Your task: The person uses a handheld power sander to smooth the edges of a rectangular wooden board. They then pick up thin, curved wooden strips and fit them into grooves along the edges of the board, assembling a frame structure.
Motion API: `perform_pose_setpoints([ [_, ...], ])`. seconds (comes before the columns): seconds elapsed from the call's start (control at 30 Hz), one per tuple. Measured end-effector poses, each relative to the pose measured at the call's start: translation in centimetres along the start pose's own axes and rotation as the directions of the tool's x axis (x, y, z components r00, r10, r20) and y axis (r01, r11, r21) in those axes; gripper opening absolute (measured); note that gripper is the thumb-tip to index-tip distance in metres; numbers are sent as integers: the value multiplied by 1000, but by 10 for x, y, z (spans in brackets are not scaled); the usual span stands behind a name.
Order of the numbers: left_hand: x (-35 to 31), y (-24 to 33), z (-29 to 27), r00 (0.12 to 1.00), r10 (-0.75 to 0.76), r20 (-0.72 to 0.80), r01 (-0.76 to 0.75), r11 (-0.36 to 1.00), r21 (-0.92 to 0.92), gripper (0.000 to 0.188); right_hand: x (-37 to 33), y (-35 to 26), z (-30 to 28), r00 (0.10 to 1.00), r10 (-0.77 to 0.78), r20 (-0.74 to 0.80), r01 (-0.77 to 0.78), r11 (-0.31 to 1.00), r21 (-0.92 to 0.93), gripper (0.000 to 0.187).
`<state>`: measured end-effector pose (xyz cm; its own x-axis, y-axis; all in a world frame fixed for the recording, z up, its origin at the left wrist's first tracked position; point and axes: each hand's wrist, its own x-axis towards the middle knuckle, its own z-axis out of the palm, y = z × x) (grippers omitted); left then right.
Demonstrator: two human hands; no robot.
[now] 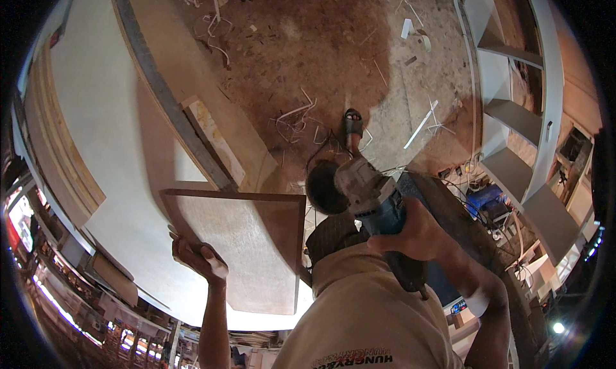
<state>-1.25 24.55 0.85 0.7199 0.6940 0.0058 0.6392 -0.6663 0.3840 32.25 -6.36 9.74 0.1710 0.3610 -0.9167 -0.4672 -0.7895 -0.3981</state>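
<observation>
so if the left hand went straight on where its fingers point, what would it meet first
Probably the pale work surface beyond the board, though how high the left hand sits above it is unclear from this one view.

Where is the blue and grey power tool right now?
In the head view, the power tool is just right of the middle, held in the right hand, with the flat board to its left.

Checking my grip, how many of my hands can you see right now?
2: left hand at the left edge of the panel; right hand around the blue grinder.
</observation>
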Motion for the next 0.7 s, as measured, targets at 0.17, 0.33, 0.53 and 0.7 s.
perform_pose_setpoints([
  [0.17,-4,-6,-1,1000,8,10,-9,999,47,67,-2,-2,-1,999,-22,26,20,998,59,66],
  [0.33,-2,-6,2,999,35,-30,-32,997,69,65,0,-7,0,998,-29,61,29,999,-13,68],
  [0.53,-2,-6,0,999,48,-2,-47,996,76,67,0,-10,-9,1000,19,10,-18,999,-48,67],
  [0.7,-2,-5,1,1000,-3,-18,4,998,57,71,3,-6,-1,993,-41,106,42,999,-11,67],
])
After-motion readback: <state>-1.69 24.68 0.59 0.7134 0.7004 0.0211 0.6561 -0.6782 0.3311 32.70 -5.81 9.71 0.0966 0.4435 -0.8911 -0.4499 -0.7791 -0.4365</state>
